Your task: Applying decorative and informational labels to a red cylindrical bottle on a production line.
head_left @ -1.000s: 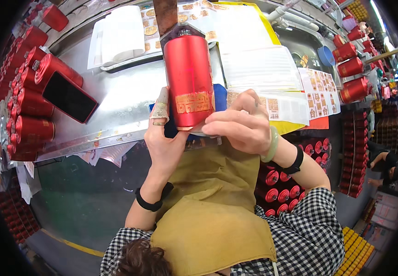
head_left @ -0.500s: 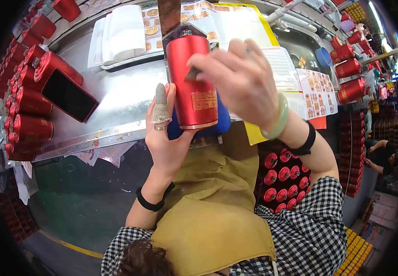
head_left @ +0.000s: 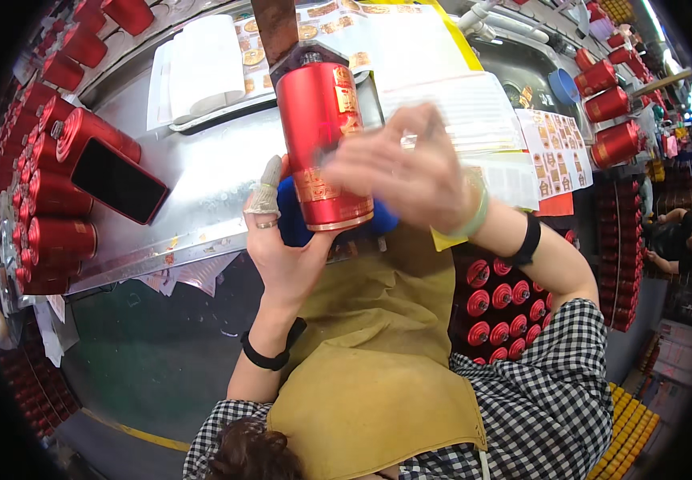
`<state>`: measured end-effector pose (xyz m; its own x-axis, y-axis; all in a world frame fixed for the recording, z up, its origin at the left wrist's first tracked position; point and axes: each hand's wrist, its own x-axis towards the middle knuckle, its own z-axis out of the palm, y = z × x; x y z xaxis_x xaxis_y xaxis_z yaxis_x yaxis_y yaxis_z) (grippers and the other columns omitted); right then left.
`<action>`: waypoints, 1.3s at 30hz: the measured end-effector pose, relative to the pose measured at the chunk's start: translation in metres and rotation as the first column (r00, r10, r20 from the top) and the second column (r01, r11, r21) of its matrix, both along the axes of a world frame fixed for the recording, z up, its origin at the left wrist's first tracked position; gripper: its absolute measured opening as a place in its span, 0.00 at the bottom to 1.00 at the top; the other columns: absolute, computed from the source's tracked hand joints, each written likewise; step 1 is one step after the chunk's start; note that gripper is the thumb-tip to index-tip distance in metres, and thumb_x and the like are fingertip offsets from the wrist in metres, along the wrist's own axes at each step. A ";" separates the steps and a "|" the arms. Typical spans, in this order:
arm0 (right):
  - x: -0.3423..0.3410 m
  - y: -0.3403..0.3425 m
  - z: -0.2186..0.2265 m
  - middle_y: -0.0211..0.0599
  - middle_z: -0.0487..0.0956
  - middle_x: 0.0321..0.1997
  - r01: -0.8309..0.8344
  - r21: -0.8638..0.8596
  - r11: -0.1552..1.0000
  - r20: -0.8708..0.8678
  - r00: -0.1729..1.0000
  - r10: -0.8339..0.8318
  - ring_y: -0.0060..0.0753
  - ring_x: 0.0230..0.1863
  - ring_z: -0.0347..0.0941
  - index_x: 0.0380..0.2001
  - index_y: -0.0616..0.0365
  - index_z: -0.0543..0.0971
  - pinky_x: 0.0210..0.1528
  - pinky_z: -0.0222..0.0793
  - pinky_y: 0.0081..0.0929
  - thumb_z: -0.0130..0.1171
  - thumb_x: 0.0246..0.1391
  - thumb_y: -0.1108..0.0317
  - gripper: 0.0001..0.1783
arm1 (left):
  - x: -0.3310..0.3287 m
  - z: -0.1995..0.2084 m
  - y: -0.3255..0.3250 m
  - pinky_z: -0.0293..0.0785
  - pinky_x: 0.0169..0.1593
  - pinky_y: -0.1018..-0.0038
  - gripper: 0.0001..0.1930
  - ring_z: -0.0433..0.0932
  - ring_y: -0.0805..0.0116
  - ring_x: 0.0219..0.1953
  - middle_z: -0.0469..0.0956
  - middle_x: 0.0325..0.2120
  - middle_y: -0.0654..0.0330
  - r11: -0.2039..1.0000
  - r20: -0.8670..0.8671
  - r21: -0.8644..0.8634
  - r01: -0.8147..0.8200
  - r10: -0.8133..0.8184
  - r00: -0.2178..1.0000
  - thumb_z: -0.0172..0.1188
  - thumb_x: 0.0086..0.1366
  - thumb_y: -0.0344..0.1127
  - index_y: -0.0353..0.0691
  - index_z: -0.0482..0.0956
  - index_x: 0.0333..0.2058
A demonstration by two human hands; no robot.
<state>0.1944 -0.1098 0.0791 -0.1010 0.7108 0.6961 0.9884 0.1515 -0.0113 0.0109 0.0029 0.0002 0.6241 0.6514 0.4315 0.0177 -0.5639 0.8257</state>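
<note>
A red metallic bottle (head_left: 302,116) lies in front of me, its dark threaded neck pointing away and fitted against a metal stand (head_left: 276,28). Gold decals (head_left: 346,98) with pattern run along its right side and lower front. My left hand (head_left: 282,260) is closed round the lower end, a ribbed finger cot (head_left: 267,188) on one finger. Over the bottle's lower right side moves my right hand (head_left: 410,172), blurred, a small dark flat piece (head_left: 327,156) at its fingertips. Under the bottle shows a blue support (head_left: 288,214), partly hidden.
A phone (head_left: 119,180) leans on several red bottles (head_left: 59,238) at left. Decal sheets (head_left: 555,152) and white papers (head_left: 462,112) cover the right side of the metal table (head_left: 202,148). Farther right is a sink (head_left: 514,72). Red bottles (head_left: 498,308) stand below, beside my apron.
The bottle has turned on its long axis, bringing more gold decals into view on its right. My right hand has dropped lower and nearer me along the bottle. My left hand keeps its hold.
</note>
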 end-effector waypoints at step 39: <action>0.009 0.009 -0.009 0.19 0.81 0.40 0.158 0.054 0.986 0.011 0.987 -0.159 0.31 0.38 0.73 0.41 0.41 0.84 0.45 0.70 0.34 0.66 0.48 0.66 0.15 | -0.004 0.013 0.003 0.73 0.63 0.63 0.46 0.78 0.48 0.60 0.77 0.59 0.43 0.997 -0.086 0.035 0.071 -0.067 0.994 0.81 0.51 0.31 0.28 0.68 0.68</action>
